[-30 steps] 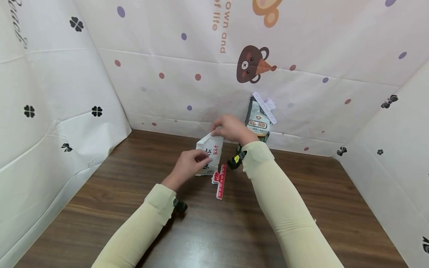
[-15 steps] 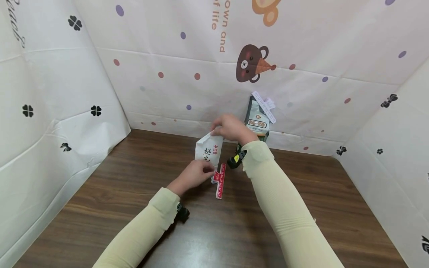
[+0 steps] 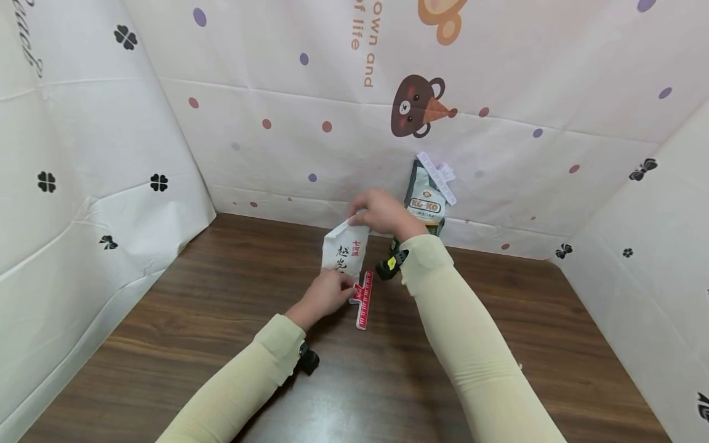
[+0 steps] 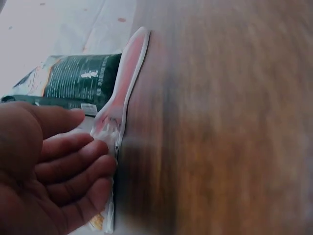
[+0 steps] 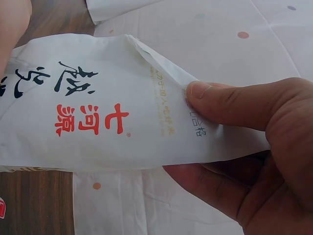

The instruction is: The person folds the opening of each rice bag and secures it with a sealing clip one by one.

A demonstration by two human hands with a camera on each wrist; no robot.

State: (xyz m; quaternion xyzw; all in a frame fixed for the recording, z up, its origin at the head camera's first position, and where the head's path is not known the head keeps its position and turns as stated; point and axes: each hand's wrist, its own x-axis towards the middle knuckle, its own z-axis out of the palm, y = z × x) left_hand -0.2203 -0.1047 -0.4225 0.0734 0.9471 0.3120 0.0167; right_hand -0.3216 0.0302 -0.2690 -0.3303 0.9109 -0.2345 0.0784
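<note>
My right hand (image 3: 382, 212) pinches the folded top of a white paper-like bag (image 3: 344, 247) with black and red characters. In the right wrist view the thumb lies on the front of the bag (image 5: 98, 107) and the fingers go behind it. A red and white sealing clip (image 3: 364, 311) lies on the table before the bag. My left hand (image 3: 328, 291) is low by the bag, at the clip's handle. In the left wrist view its thumb and loosely bent fingers stand apart beside the clip (image 4: 128, 73); whether they touch it is unclear. The bag's lower part is hidden behind this hand.
A green and pale KO-KO bag (image 3: 425, 206) stands at the back, right of the white bag, with a white sealing clip (image 3: 437, 179) across its top. Printed cloth (image 3: 277, 154) hangs behind and at both sides of the wooden table (image 3: 249, 258).
My left hand has come down from the middle of the white bag and moved slightly right to the red clip's handle. The right hand keeps its hold on the bag's top.
</note>
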